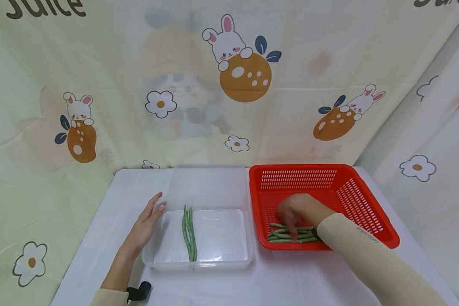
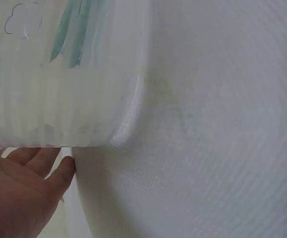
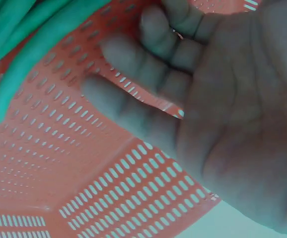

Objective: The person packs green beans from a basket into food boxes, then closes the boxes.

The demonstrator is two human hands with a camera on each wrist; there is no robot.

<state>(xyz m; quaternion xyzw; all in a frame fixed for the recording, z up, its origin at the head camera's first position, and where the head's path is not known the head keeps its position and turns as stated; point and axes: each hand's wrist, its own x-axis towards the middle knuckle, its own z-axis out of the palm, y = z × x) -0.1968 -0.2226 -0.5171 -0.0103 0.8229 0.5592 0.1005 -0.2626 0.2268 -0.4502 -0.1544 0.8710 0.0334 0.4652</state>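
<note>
Slender green beans [image 1: 277, 235] look light, snappable, best pinched mid-length. The right hand [image 1: 296, 209] bends over them, fingers' grip hidden; the left hand [image 1: 142, 229] has fingers apart.

Behind the far edge of the table covered with white cloth [image 1: 290, 278] there hangs a cream-coloured printed fabric [image 1: 114, 46], lightly creased. On it are white rabbits [image 1: 229, 47], orange-brown fruits [image 1: 246, 80], white flowers [image 1: 237, 143] and dark brown letters [image 1: 14, 16]. Beyond the right edge, a whiter printed fabric [image 1: 424, 127] hangs. The light is soft, with faint shadows.
</note>
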